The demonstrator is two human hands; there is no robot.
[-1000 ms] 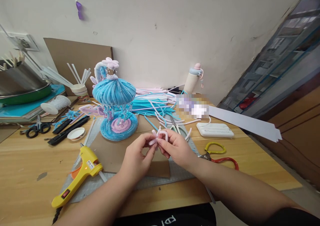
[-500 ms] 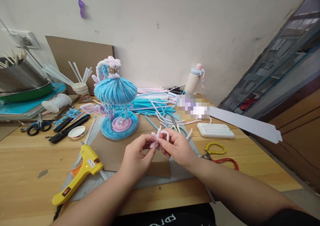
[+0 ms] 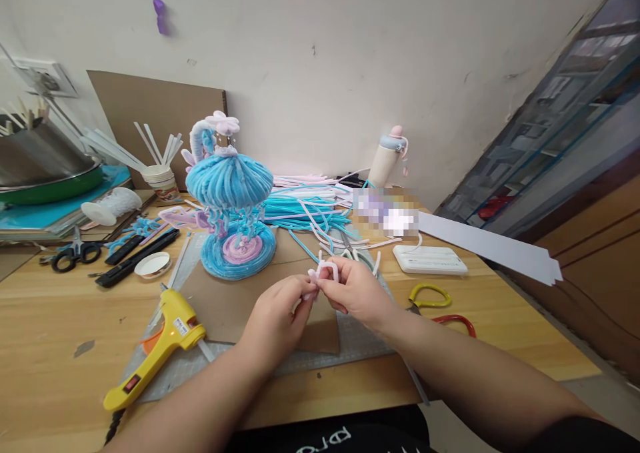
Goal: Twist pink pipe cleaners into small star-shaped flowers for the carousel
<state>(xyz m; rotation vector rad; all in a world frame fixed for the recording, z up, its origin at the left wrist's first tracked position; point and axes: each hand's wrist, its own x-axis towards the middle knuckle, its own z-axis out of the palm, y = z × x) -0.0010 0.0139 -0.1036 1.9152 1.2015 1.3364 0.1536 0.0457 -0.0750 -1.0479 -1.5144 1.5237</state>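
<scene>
Both hands meet over a brown cardboard sheet, pinching a pale pink pipe cleaner bent into loops. My left hand is closed on its left part, with thumb and fingertips together. My right hand grips it from the other side, and one end curls up over the fingers. Much of the pipe cleaner is hidden by the fingertips. Behind them stands a blue pipe-cleaner lamp shape with a pleated shade, a pink flower on top and a coiled blue and pink base.
A yellow glue gun lies at left. Red-and-yellow-handled scissors rest right of my right arm, near a white box. Loose blue and pink pipe cleaners spread behind. Black scissors and a thread spool sit far left.
My left fingers have closed in further over the pink pipe cleaner, covering more of its loops. The right hand keeps its pinch. The view has shifted slightly.
</scene>
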